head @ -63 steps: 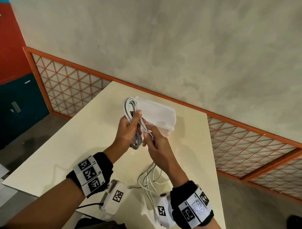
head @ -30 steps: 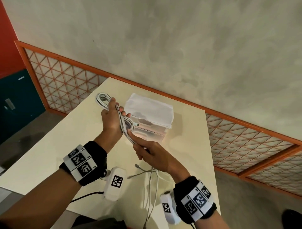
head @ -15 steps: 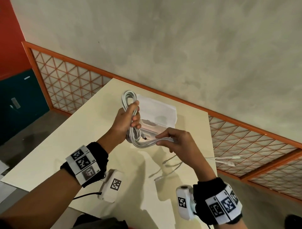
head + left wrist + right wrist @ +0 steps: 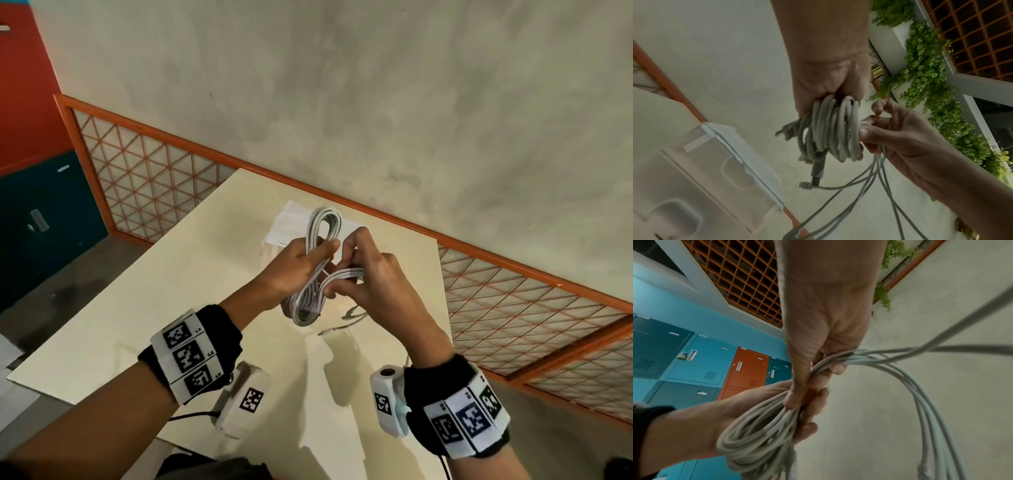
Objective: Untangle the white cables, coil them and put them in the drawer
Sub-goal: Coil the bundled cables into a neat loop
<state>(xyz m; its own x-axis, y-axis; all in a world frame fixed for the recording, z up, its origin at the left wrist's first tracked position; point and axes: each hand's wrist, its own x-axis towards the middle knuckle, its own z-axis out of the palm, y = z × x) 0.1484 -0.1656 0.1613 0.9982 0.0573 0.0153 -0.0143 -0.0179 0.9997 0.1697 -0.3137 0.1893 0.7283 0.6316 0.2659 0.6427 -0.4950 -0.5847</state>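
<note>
Right now the left hand (image 4: 296, 265) is wrapped round the middle of a bundle of coiled white cables (image 4: 310, 298), holding it in the air above the table (image 4: 102, 325), just in front of the small white drawer unit (image 4: 294, 219) that stands at the table's far edge. One loop end sticks up above the fist, the other hangs below it. The right hand (image 4: 371, 274) grips the loose strands where they leave the bundle, fingers curled round them close beside the left hand.

The step in hand looks like winding the free tails round the waist of the coil. To do it well, the left hand should hold firm so the loops do not slide apart, while the right feeds the strands under light tension, laying each turn flat beside the last and keeping the plugs from catching in the loops.

Counting: one bundle, one drawer unit with at least two drawer fronts showing in the left wrist view, both shut. About four or five loose strands trail from the right hand; several plugs (image 4: 806, 185) dangle, their exact number unclear.
</note>
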